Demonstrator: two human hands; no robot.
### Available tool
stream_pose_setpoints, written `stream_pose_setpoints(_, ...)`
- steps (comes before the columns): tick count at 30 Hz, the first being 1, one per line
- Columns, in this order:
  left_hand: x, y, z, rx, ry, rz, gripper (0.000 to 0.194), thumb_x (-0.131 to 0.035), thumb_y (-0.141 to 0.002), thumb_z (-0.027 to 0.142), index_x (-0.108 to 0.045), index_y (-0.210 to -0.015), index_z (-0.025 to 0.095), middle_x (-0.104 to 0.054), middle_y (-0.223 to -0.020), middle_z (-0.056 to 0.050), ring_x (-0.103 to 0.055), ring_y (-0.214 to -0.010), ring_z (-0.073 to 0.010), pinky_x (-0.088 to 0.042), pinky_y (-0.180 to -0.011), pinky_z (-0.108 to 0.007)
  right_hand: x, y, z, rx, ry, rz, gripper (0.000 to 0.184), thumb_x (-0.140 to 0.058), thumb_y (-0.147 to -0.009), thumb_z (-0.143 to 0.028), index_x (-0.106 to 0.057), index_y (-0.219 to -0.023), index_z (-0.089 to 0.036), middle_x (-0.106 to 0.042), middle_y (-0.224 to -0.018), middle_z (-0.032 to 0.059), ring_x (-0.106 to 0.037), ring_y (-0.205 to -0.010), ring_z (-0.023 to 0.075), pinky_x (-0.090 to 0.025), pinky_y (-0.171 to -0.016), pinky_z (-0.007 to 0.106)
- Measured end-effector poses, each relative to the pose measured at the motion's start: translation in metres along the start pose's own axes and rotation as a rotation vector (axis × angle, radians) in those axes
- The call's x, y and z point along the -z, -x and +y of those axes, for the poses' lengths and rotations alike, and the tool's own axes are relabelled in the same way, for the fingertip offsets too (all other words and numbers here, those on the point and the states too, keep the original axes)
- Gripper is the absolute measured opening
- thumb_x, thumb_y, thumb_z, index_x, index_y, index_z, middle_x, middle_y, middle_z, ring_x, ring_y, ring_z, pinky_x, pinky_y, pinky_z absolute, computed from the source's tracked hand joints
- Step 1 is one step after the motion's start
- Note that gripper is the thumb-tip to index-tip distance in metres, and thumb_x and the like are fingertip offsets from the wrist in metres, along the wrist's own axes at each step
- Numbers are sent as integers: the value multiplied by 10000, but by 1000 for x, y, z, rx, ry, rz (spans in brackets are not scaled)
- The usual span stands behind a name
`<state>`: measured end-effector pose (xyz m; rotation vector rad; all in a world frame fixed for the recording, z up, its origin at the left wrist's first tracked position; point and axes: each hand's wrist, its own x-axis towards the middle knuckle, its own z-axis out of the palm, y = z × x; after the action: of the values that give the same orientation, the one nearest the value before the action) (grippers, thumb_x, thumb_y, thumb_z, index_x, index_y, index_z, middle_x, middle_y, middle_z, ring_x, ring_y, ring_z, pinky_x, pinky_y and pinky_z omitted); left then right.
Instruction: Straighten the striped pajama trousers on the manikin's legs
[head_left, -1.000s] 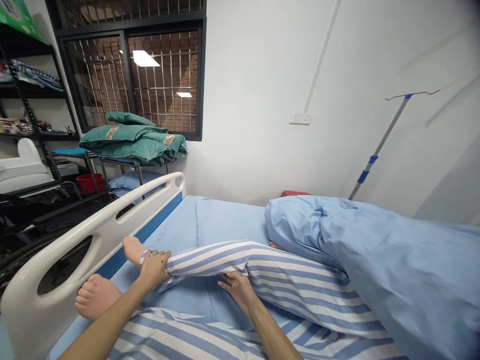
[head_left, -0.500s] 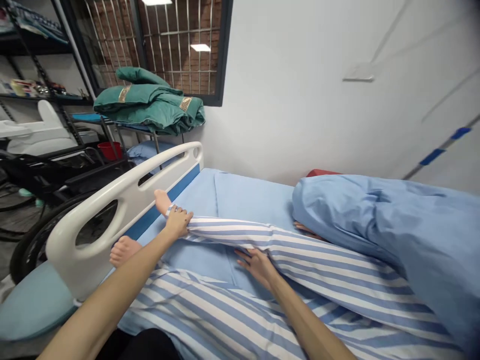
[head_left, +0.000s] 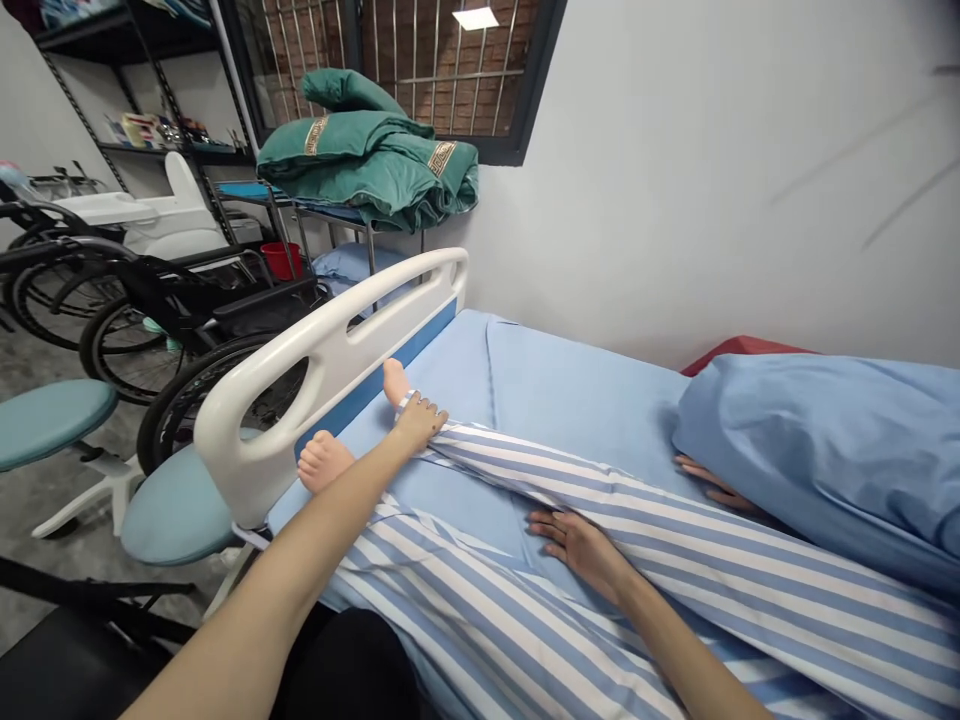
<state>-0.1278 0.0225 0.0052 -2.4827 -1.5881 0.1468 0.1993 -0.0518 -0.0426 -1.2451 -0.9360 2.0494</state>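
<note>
A figure in blue-and-white striped trousers lies on the bed, its far leg (head_left: 525,455) stretched beyond the near leg (head_left: 480,610). My left hand (head_left: 421,422) is wrapped over the far ankle at the trouser cuff, just behind the far foot (head_left: 394,382). Beneath my left forearm shows the bare near foot (head_left: 324,462), toes up. My right hand (head_left: 577,545) is open, palm partly up and fingers apart, beside the underside of the far leg around the knee. Whether it bears any of the leg's weight I cannot tell.
A white footboard (head_left: 330,350) closes the bed's left end. A blue quilt (head_left: 825,440) covers the figure's upper part, with a hand (head_left: 720,485) showing under its edge. Wheelchairs (head_left: 202,340) and teal stools (head_left: 176,510) stand at left; green bedding (head_left: 375,160) is piled behind.
The view has swung right to left, so the bed sits further right in the picture. My left hand stays on the ankle; my right hand stays open near the knee, slightly lower against the leg.
</note>
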Motion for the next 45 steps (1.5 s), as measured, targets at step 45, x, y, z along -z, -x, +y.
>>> stream_pose_setpoints(45,139,162,56,-87,121,7,402,-491,-589,158,-544,-985,193,-618,-988,-108,-538,-947,-292,-328,-854,-430,-116,168,130,303,-380,167,426,-693,-586,-261,-554,-984,-196,-656,-821,39,-601,-633,153,-331,-468,206)
